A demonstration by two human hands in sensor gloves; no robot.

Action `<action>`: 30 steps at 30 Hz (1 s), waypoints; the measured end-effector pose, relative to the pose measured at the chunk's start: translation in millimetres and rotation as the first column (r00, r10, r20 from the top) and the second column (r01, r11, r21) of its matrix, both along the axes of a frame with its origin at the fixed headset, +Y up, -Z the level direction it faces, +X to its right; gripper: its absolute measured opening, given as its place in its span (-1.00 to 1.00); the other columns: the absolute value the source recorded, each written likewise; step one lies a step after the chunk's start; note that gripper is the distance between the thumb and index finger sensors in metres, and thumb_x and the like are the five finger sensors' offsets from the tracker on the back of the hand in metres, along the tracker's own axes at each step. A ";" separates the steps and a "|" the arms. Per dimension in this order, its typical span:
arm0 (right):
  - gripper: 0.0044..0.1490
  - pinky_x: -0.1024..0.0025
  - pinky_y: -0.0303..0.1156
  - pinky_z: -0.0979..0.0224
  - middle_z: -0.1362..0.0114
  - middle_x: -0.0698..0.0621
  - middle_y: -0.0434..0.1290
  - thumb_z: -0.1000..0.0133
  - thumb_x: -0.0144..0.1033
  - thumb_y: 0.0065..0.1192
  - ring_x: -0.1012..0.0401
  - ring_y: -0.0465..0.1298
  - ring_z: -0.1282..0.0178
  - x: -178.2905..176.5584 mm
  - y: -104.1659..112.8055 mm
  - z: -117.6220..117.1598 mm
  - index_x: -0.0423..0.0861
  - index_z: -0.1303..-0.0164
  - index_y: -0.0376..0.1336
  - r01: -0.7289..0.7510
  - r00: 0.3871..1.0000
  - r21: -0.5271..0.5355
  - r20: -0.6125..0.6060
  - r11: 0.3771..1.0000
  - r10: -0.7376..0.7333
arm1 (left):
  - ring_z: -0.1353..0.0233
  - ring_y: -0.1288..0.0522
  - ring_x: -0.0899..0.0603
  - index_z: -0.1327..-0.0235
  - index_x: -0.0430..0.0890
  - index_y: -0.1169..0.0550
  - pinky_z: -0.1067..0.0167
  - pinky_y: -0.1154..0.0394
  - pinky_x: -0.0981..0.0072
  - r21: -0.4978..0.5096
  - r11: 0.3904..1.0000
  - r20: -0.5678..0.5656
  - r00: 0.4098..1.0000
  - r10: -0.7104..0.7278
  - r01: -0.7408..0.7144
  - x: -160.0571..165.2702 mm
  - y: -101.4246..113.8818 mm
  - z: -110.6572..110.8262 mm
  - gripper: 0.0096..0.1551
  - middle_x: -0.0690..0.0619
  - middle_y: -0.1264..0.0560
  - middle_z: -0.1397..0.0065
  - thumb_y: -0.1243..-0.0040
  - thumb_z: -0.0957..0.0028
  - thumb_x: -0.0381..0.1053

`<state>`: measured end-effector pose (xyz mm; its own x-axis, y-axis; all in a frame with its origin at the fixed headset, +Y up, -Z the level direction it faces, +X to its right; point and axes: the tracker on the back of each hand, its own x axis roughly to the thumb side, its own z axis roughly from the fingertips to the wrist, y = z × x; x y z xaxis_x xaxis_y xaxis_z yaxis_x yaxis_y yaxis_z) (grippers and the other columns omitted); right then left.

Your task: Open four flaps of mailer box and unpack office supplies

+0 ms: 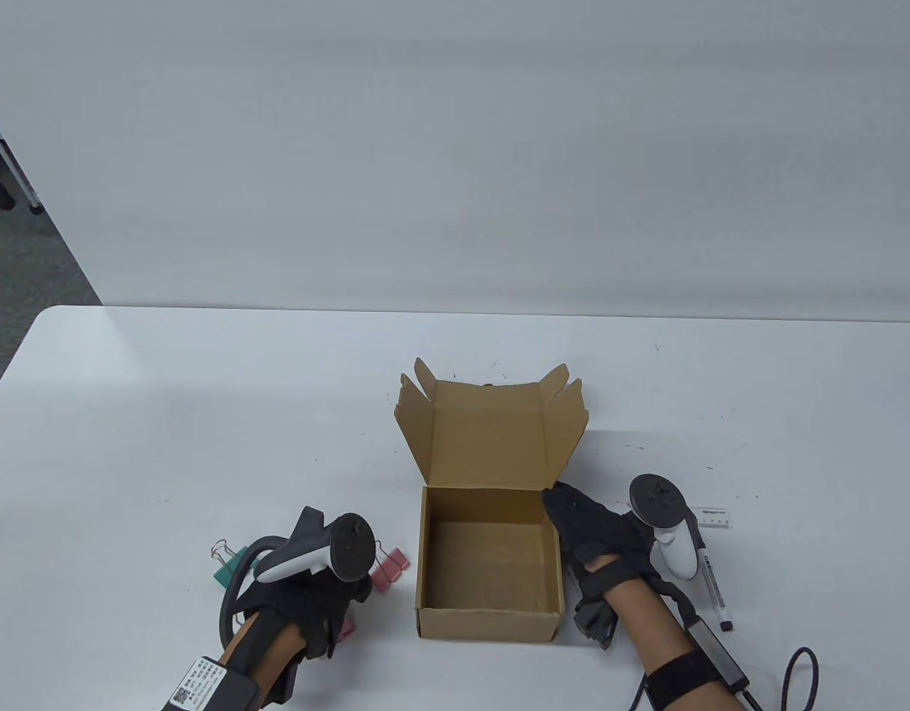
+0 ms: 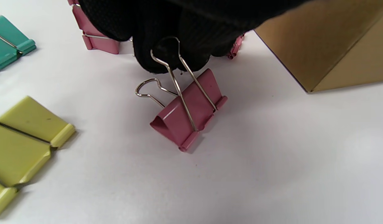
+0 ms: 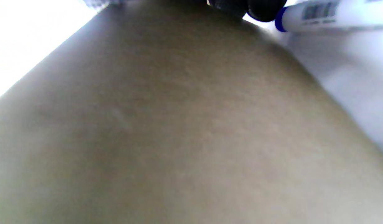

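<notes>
Table view: mailer box [image 1: 489, 563] open and apparently empty at table centre, supplies laid to either side.

Left hand [image 1: 306, 592], at the box's 9 o'clock, pinches a wire handle of a pink binder clip [image 2: 189, 113] whose body rests on the table [image 1: 203, 415]; green [image 2: 7, 43] and yellow [image 2: 23, 137] clips lie near. Right hand [image 1: 603, 541] lies with straight fingers against the box's 3 o'clock wall, a marker [image 1: 710, 581] and a small ruler [image 1: 714, 516] beyond it. Risk, as judged: the thin handle may slip and the clip tumble; pressure from the right hand may slide the light box.
</notes>
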<state>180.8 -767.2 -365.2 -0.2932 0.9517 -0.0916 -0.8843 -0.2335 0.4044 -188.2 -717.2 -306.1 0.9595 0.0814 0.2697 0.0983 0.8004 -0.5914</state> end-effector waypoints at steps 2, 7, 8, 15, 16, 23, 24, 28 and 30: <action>-0.08 -0.38 -0.07 -0.47 -0.68 -0.32 0.00 -0.34 0.18 -0.05 -0.36 0.04 -0.57 1.1 4.4 0.3 -0.24 -0.67 -0.05 -0.012 1.000 0.006 0.003 1.000 0.012 | -0.41 -0.56 -0.18 -0.59 0.12 -0.39 -0.47 -0.30 -0.26 0.021 1.000 -0.006 1.000 0.013 -0.013 -2.8 5.0 0.6 -0.40 -0.04 -0.46 -0.59 -0.31 -0.30 -0.16; -0.10 -0.38 -0.10 -0.48 -0.70 -0.32 -0.03 -0.36 0.14 -0.04 -0.37 -0.01 -0.59 5.6 33.0 7.1 -0.25 -0.67 -0.07 -0.070 0.996 -0.018 0.048 0.997 0.071 | -0.57 -0.43 -0.29 -0.64 0.12 -0.34 -0.51 -0.25 -0.32 0.108 0.991 -0.025 0.996 0.080 -0.077 -8.4 39.4 4.1 -0.33 -0.05 -0.39 -0.66 -0.37 -0.29 -0.07; -0.11 -0.38 -0.09 -0.48 -0.70 -0.33 -0.02 -0.36 0.13 -0.04 -0.37 0.00 -0.58 7.6 40.2 9.2 -0.25 -0.67 -0.06 -0.091 0.994 -0.018 0.066 0.996 0.092 | -0.57 -0.43 -0.30 -0.64 0.12 -0.34 -0.51 -0.24 -0.33 0.124 0.988 -0.025 0.995 0.092 -0.088 -9.0 46.1 4.8 -0.32 -0.05 -0.39 -0.67 -0.38 -0.29 -0.05; -0.12 -0.38 -0.10 -0.49 -0.69 -0.33 -0.01 -0.37 0.12 -0.03 -0.37 0.01 -0.58 30.7 88.1 28.5 -0.25 -0.67 -0.04 -0.310 0.941 0.019 0.150 0.950 0.304 | -0.67 -0.30 -0.37 -0.72 0.14 -0.24 -0.53 -0.16 -0.43 0.340 0.910 -0.075 0.958 0.277 -0.237 -13.9 90.0 6.6 -0.26 -0.10 -0.26 -0.76 -0.28 -0.33 0.17; -0.12 -0.38 -0.12 -0.49 -0.70 -0.33 -0.02 -0.37 0.12 -0.02 -0.37 0.00 -0.59 32.7 93.6 32.5 -0.25 -0.67 -0.05 -0.358 0.924 0.036 0.158 0.933 0.348 | -0.69 -0.27 -0.38 -0.73 0.14 -0.22 -0.53 -0.14 -0.44 0.379 0.890 -0.085 0.948 0.306 -0.253 -14.1 90.0 5.7 -0.24 -0.11 -0.22 -0.78 -0.27 -0.33 0.19; -0.02 -0.43 -0.63 -0.39 -0.77 0.01 -0.56 -0.32 0.27 0.03 -0.21 -0.54 -0.68 56.5 108.6 72.0 0.17 -0.73 -0.34 -0.851 0.525 0.211 0.361 0.481 0.770 | -0.82 0.15 -0.48 -0.78 0.27 -0.01 -0.55 0.06 -0.57 0.484 0.864 -0.162 0.955 0.248 -0.142 -16.2 57.9 -5.6 -0.05 -0.10 0.16 -0.90 -0.25 -0.28 0.34; -0.01 -0.44 -0.65 -0.37 -0.77 0.03 -0.58 -0.32 0.28 0.02 -0.20 -0.57 -0.67 59.2 107.0 72.9 0.19 -0.72 -0.36 -0.858 0.513 0.201 0.353 0.472 0.782 | -0.82 0.18 -0.49 -0.78 0.27 0.00 -0.55 0.08 -0.58 0.477 0.868 -0.169 0.956 0.242 -0.135 -16.3 54.7 -6.9 -0.04 -0.09 0.19 -0.90 -0.25 -0.28 0.36; 0.00 -0.43 -0.68 -0.35 -0.77 0.04 -0.59 -0.31 0.28 0.03 -0.19 -0.59 -0.67 57.3 98.7 73.4 0.20 -0.72 -0.37 -0.818 0.574 0.167 0.295 0.550 0.764 | -0.82 0.19 -0.50 -0.78 0.29 0.01 -0.55 0.09 -0.59 0.482 0.872 -0.182 0.963 0.196 -0.086 -15.2 48.7 -5.0 -0.03 -0.09 0.20 -0.91 -0.23 -0.27 0.39; -0.01 -0.43 -0.68 -0.35 -0.77 0.04 -0.58 -0.31 0.28 0.02 -0.19 -0.59 -0.67 51.8 96.7 72.6 0.20 -0.72 -0.37 -0.839 0.544 0.175 0.285 0.515 0.789 | -0.82 0.20 -0.50 -0.78 0.29 0.00 -0.54 0.10 -0.59 0.485 0.871 -0.174 0.969 0.176 -0.071 -14.0 47.0 -2.3 -0.03 -0.09 0.19 -0.91 -0.23 -0.26 0.40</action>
<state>232.6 -670.5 -292.6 -0.9571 0.2897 -0.0032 -0.2889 -0.9533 0.0882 -202.2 -670.1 -308.5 0.9878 0.1159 0.1035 -0.1015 0.9856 -0.1354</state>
